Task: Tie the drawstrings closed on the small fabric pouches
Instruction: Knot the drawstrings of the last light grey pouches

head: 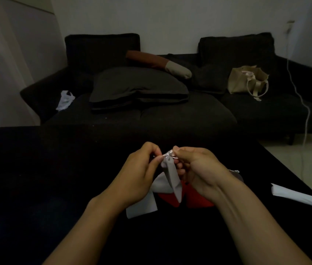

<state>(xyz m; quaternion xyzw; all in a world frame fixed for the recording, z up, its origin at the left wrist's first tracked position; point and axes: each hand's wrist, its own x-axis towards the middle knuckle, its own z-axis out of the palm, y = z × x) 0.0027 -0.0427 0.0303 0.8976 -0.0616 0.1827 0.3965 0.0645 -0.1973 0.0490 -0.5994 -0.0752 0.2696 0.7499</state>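
Both hands work above the near middle of a black surface [36, 169]. The left hand [139, 173] and right hand [199, 169] each pinch the thin drawstring [167, 154] at the gathered neck of a grey pouch [171, 176], which hangs between them. The knot itself is too small to make out. Beneath, partly hidden by the wrists, lie a white pouch [143, 205] and red pouches [170, 197]. A white folded piece [296, 195] lies near the right edge. Beyond stands a dark sofa [170, 115] carrying a beige bag [247, 81].

Grey pouch [171, 177], red pouches [193, 196], seemingly white pouch [141, 207], plain black sofa [170, 115], beige bag [247, 79].
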